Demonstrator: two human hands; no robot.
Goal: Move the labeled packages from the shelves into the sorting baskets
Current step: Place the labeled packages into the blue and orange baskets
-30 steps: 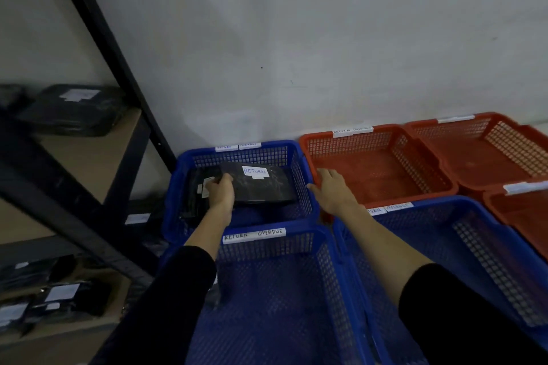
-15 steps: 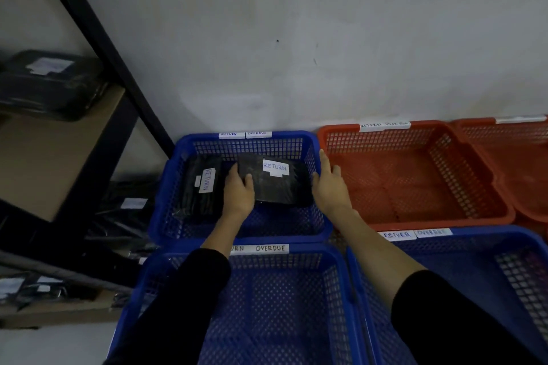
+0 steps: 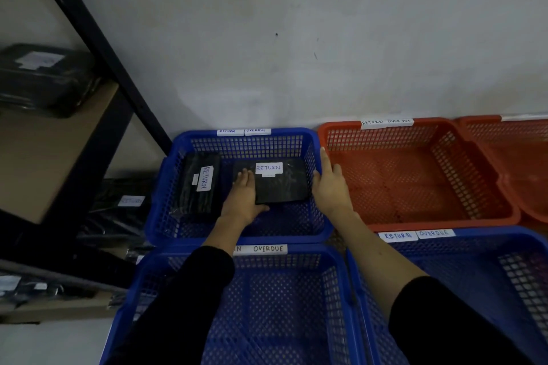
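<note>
Hidden or unclear: the near end of the black plastic-wrapped package with the white RETURN label (image 3: 278,184) is partly covered by the left hand (image 3: 241,197); the first word on the white tape label of the near blue basket (image 3: 268,248) is cut off by the black left sleeve (image 3: 184,305); the label on the dark wrapped package on the upper shelf (image 3: 44,77) is too blurred to be read; the dark packages on the lower shelf (image 3: 118,210) are lost in shadow.
Surroundings: a second black wrapped package with an upright RETURN label (image 3: 198,184) is seen lying at the left of the far blue perforated plastic basket (image 3: 237,139); an orange perforated plastic basket (image 3: 415,175) is set just beside it on the right, against the grey wall (image 3: 296,38); a slanted black metal shelf post (image 3: 98,44) is seen at the left.
Task's thing: the labelled package lies flat on the floor of the far blue basket, at its right side.
Left hand: it is laid palm-down on the package's left edge, fingers straight and released, thumb by the near corner.
Right hand (image 3: 330,184): it is rested on the basket's right rim, fingers extended and relaxed, nothing grasped.
</note>
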